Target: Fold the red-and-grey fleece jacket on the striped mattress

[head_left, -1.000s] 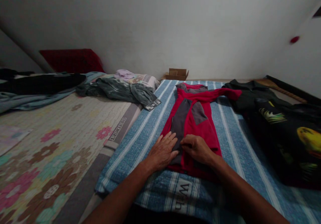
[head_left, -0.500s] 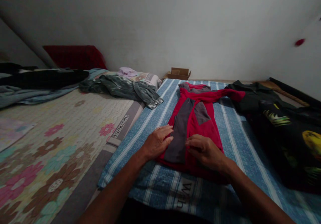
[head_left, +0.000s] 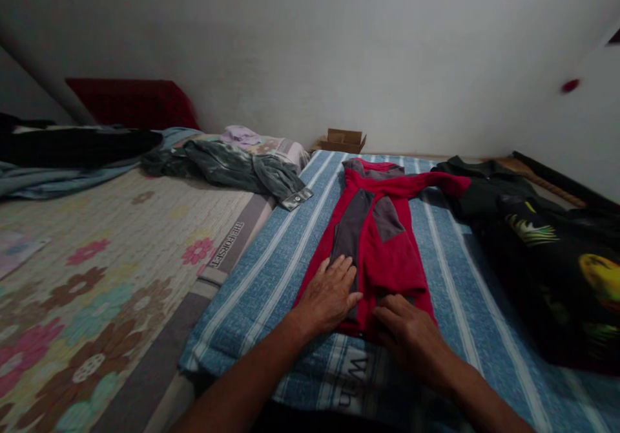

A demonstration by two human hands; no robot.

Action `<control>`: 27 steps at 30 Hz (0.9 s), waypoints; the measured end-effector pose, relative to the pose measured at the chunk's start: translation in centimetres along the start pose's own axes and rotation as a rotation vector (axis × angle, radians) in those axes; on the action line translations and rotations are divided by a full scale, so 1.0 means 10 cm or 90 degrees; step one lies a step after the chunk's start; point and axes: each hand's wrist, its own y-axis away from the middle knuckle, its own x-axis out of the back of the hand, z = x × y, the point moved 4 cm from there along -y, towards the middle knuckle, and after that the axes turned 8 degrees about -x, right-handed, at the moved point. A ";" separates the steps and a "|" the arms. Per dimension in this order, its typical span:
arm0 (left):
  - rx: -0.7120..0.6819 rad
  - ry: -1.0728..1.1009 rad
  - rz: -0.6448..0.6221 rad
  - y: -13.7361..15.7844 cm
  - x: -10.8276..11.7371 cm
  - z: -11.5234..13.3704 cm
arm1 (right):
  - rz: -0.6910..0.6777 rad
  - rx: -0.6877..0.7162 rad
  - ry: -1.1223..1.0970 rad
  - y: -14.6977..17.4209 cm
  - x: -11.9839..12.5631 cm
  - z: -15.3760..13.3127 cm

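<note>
A red and grey fleece jacket lies stretched out on the blue striped bedsheet, its collar toward the wall. One red sleeve reaches out to the right at the top. My left hand rests flat on the jacket's grey front panel, fingers spread. Close to the hem, my right hand has its fingers bent and pressed together on the red cloth by the front edge. Its fingertips are partly hidden. Just above that hand, a red layer of the jacket ends in a loose edge with grey showing under it.
Dark folded clothes lie along the right side. To the left, a grey-green denim garment lies across a floral bedcover. Farther left is a pile of black and blue clothes. A cardboard box stands by the wall.
My left hand has moved right, from the jacket's side edge onto its grey panel, and flattened. My right hand has come down nearer to the hem. The view has shifted slightly.
</note>
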 end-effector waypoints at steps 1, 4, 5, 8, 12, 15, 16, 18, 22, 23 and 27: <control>0.002 -0.003 -0.003 0.00 -0.01 0.00 | -0.001 -0.004 0.004 0.00 -0.02 0.00; 0.015 -0.002 -0.025 -0.01 -0.01 -0.01 | 0.019 -0.004 0.020 -0.01 -0.07 0.00; 0.021 0.000 -0.031 -0.01 0.00 -0.01 | 0.032 0.000 0.029 -0.02 -0.07 0.00; 0.040 0.011 -0.042 -0.01 0.01 -0.01 | 0.071 0.015 0.042 -0.05 -0.07 -0.01; 0.061 0.031 -0.060 0.00 0.03 -0.01 | 0.095 0.019 0.039 -0.05 -0.09 -0.01; 0.072 0.040 -0.084 -0.01 0.04 -0.04 | 0.134 0.029 0.049 -0.04 -0.13 0.01; 0.076 0.042 -0.096 -0.01 0.05 -0.04 | 0.150 0.033 0.051 -0.04 -0.14 0.02; 0.085 0.044 -0.117 -0.01 0.05 -0.06 | 0.172 0.039 0.056 -0.04 -0.19 0.04; 0.090 0.046 -0.131 0.00 0.05 -0.07 | 0.185 0.073 0.074 -0.06 -0.29 0.05; 0.089 0.045 -0.132 0.00 0.04 -0.07 | 0.191 0.078 0.081 -0.06 -0.32 0.06; 0.093 0.044 -0.151 0.01 0.04 -0.06 | 0.222 0.110 0.107 -0.10 -0.38 0.09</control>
